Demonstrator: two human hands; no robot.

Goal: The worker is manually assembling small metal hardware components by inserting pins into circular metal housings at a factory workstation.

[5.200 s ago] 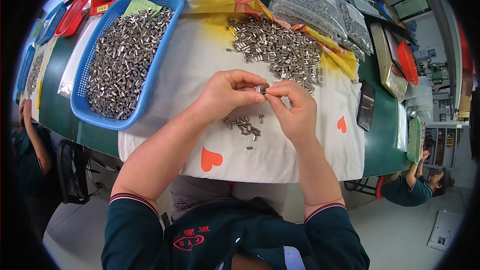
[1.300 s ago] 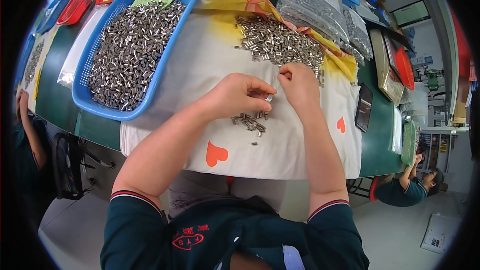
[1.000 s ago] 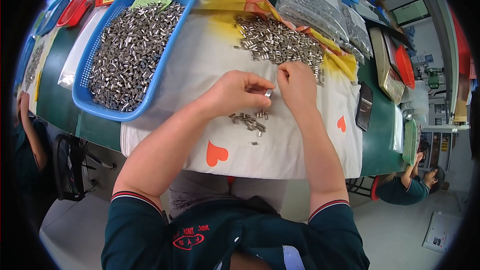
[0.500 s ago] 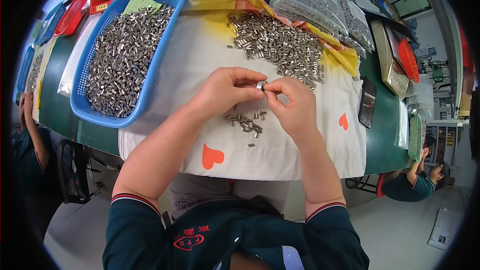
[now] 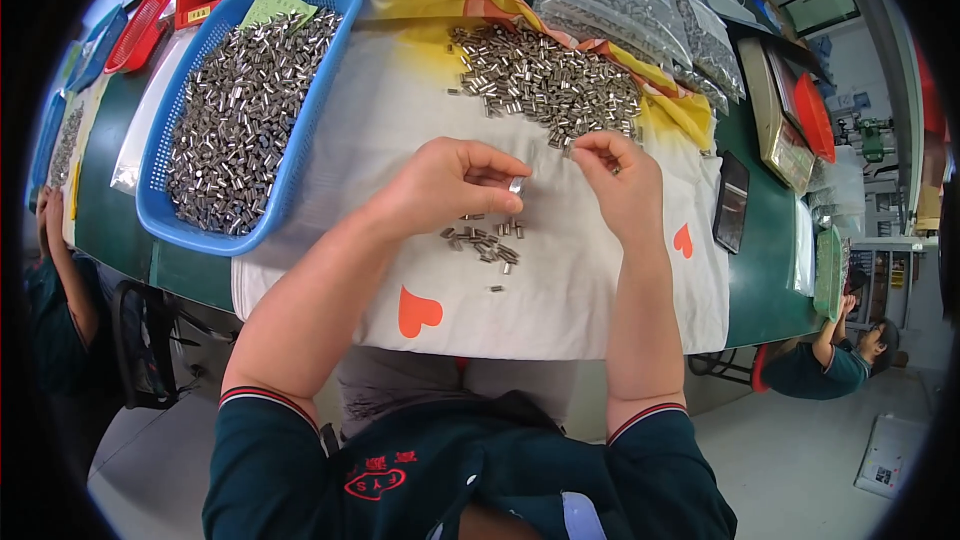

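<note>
Between the thumb and forefinger of my left hand (image 5: 445, 185), a small shiny metal ring-like piece (image 5: 517, 184) is gripped. My right hand (image 5: 628, 190) is at the near edge of a heap of small metal cylinders (image 5: 545, 80), its thumb and forefinger pinched together. A small metal cylinder (image 5: 568, 148) shows at those fingertips, partly hidden. A tiny glint also shows in the curl of its other fingers, too small to name. Below my left hand lies a smaller group of loose metal cylinders (image 5: 485, 243) on the white cloth (image 5: 530, 315).
On the left, a blue basket (image 5: 150, 210) brims with metal cylinders and a green paper slip. Clear bags of parts (image 5: 610, 0) stand behind the heap, past a yellow-orange cloth fold. A dark phone (image 5: 732, 202) lies on the right. Other people sit at both sides.
My right hand has parted from the left and moved right and slightly up to the edge of the heap. My left hand keeps hold of the ring-like piece, nearly in place.
</note>
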